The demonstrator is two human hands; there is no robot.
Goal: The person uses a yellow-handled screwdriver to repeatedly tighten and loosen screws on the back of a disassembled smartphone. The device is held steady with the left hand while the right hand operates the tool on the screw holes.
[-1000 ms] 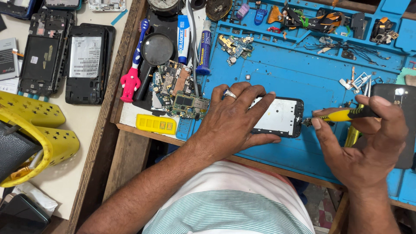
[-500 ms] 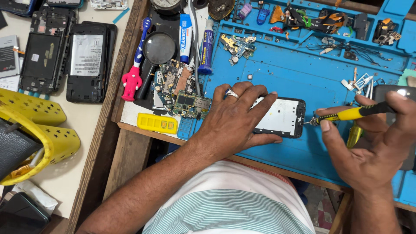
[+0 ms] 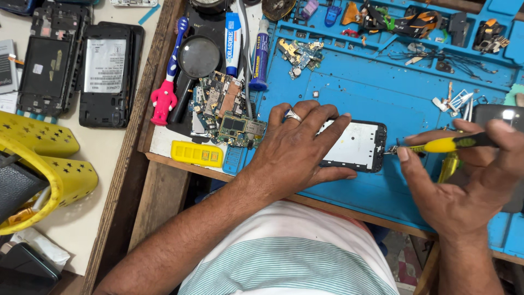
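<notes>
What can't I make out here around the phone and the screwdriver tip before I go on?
Head view only:
- Left part of the phone: covered by the left hand.
- Screwdriver tip at the phone's right edge: too small to tell whether it sits in a screw.
- Screwdriver handle end: hidden by the right hand.
- Dark device at right: cut off by the frame edge and the right hand.

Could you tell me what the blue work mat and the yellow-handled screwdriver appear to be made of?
The blue mat looks like matte silicone or rubber: moulded tray pockets, no glare. The screwdriver in the right hand seems to have a glossy yellow plastic handle with a dark grip and a thin metal shaft.
</notes>
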